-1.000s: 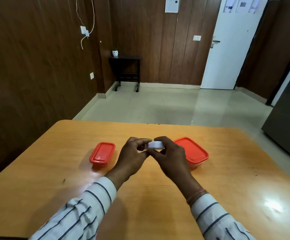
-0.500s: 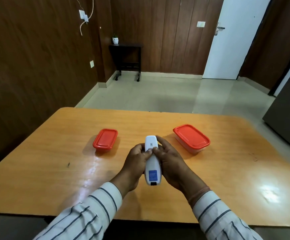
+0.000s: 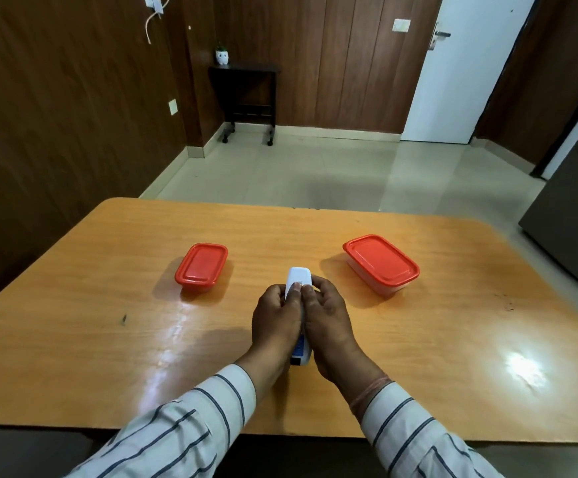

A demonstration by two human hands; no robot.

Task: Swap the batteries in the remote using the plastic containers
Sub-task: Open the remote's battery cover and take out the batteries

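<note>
A white remote with a blue label near its lower end is held lengthwise over the wooden table. My left hand grips its left side and my right hand its right side, with both thumbs pressed together on its back near the top. Most of the remote is hidden between my palms. A small plastic container with a red lid stands to the left. A larger red-lidded container stands to the right. Both lids are on.
The table's near edge runs just below my striped sleeves. Beyond the far edge lies a tiled floor, with a small dark side table at the wood-panelled wall, a white door and a grey cabinet at the right.
The remote turned from crosswise at my fingertips to lengthwise, then my hands closed around it and both thumbs came onto its back. The view tilted down toward the table.
</note>
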